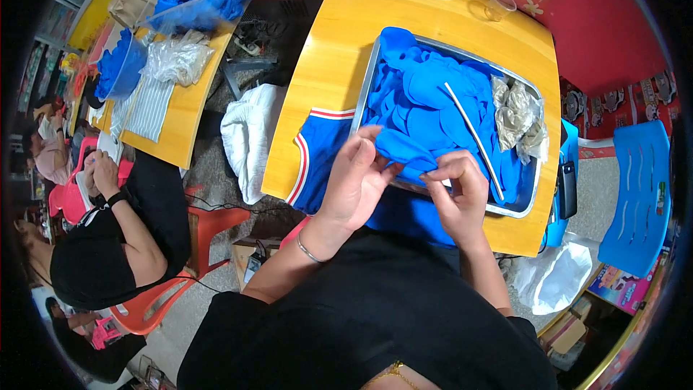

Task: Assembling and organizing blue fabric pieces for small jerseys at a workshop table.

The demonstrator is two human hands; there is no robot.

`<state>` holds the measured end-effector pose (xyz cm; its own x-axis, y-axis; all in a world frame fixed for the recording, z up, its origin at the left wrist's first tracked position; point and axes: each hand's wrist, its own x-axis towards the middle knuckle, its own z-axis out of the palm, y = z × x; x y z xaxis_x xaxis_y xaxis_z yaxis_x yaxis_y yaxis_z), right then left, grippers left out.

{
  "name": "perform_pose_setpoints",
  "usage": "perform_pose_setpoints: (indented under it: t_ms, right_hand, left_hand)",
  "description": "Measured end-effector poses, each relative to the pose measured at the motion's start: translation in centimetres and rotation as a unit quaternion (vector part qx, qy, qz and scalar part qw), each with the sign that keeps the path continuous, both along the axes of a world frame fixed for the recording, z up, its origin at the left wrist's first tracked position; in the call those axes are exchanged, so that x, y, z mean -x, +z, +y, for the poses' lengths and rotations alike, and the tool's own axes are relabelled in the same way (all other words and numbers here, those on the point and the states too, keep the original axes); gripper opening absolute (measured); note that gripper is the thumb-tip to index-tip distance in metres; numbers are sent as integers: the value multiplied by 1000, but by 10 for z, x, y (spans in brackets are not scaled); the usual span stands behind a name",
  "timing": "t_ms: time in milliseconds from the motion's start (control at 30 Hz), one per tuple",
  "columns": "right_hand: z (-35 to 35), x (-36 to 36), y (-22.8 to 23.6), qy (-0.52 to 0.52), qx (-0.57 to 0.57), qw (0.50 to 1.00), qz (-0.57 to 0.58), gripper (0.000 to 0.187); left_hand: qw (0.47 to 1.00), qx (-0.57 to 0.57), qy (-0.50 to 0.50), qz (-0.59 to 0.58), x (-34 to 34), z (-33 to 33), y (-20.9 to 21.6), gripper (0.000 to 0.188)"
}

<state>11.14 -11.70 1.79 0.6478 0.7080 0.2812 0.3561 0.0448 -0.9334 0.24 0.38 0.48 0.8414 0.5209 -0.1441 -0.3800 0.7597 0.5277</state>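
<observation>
Handling of a single blue fabric piece [406,146] in both hands at a metal tray [530,198]

Appears to show a small manipulation step: one piece spread or turned between the fingers. Left hand [354,177] loosely closed, palm turned inward, fingers curled about the left end of the piece; right hand [460,188] narrowed, thumb and forefinger pinched on the right end. Cannot tell the exact placement of the left fingertips, partly behind the cloth. Piece above the near side of the tray, in front of a blue pile [426,94]. Within the tray, a pale stick [473,138] aslant over the pile, with clear plastic bags [514,112] at the right side. Beneath, a yellow table [317,79]; just left of the tray, blue cloth with red and white trim [317,155]. Probably calls next for a steady right pinch and fine adjustment by the left fingers, without snagging on the near rim.
</observation>
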Motion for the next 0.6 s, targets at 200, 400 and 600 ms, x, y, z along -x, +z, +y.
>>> perform_pose_setpoints:
  t_ms: [200, 400, 600]
  right_hand:
    - [8, -10, 1, 1, -29, 949, -315, 19]
    - [8, -7, 4, 92, -18, 956, -278, 23]
    - [-15, -59, -13, -132, 197, 928, -288, 25]
  left_hand:
    - [996, -89, 7, 3, -5, 2, 6, 53]
    - [997, -78, 15, 19, -6, 5, 9, 37]
    - [991, -132, 16, -4, 8, 17, 11, 39]
